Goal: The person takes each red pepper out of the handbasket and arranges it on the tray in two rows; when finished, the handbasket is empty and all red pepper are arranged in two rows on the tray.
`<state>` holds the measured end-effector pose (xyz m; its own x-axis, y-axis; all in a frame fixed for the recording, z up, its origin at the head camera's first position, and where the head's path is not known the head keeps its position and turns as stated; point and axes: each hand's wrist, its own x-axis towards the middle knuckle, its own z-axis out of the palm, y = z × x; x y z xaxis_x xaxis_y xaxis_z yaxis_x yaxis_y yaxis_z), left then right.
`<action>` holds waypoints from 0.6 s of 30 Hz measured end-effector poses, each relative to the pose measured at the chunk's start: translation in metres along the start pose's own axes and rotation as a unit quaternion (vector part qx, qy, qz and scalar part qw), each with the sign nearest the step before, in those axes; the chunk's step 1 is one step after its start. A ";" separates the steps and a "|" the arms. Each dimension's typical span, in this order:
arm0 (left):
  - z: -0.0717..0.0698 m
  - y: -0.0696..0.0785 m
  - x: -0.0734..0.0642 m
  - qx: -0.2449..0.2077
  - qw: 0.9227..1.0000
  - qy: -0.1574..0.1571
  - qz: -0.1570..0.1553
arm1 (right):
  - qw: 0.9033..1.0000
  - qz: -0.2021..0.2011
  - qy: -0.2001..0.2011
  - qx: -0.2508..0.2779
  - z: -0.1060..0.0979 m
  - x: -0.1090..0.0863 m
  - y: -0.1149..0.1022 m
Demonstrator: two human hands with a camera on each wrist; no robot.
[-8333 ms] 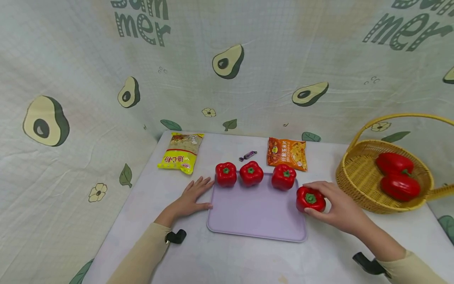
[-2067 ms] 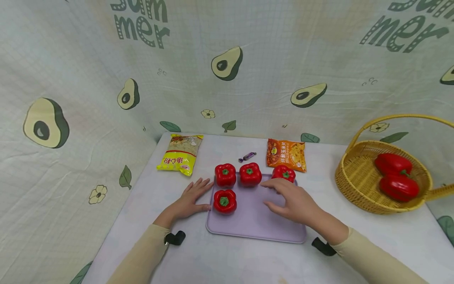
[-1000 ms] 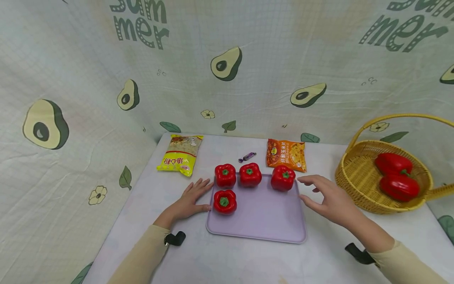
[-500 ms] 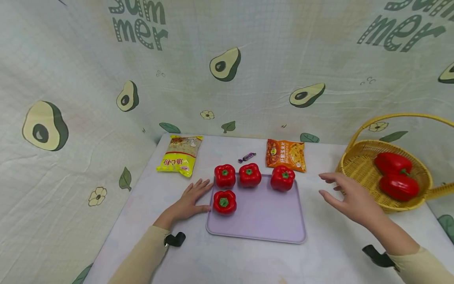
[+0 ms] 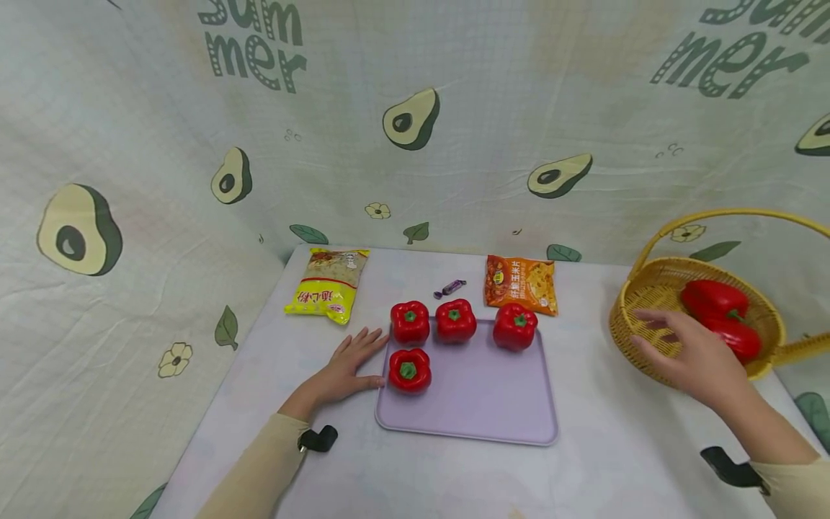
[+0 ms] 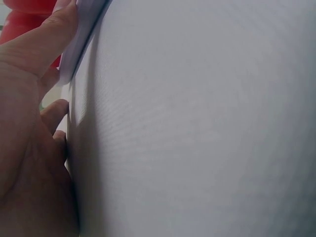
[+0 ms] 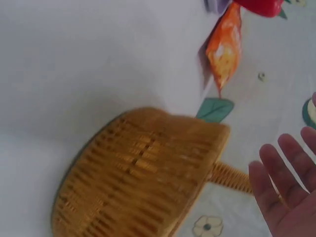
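Note:
My left hand lies with spread fingers at the left edge of the lilac tray; its thumb touches the rim. Near the tray's left side sits a red bell pepper. Behind it, along the far edge, are another red bell pepper, a middle bell pepper and a right-hand bell pepper. Holding nothing, my right hand hovers over the near side of the yellow wicker basket, fingers apart. Inside the basket lie two red peppers, the nearer one partly hidden by the hand.
Behind the tray lie a yellow bag of pasta, a purple wrapped candy and an orange snack packet. The basket's tall handle arches above it. A printed cloth hangs behind the white table.
My right hand earlier held a bell pepper by the tray's right edge; that pepper now stands at the tray's left. The emptied hand has moved right to the basket. My left hand stays put.

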<state>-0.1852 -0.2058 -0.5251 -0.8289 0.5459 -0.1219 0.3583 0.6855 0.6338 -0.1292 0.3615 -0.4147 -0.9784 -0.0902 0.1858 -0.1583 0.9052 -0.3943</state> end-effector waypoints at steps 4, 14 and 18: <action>0.000 0.000 0.000 -0.003 1.000 0.001 0.000 | 1.000 0.020 0.002 -0.010 -0.005 -0.001 0.018; 0.000 0.001 -0.001 -0.004 1.000 0.001 -0.005 | 0.996 0.083 0.009 -0.022 -0.006 -0.001 0.058; -0.001 0.002 -0.001 -0.003 1.000 0.000 -0.006 | 0.994 0.107 0.002 -0.026 -0.008 -0.001 0.070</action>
<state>-0.1841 -0.2055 -0.5234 -0.8333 0.5372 -0.1304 0.3450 0.6898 0.6365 -0.1382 0.4281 -0.4352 -0.9885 0.1080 0.1054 0.0605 0.9236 -0.3785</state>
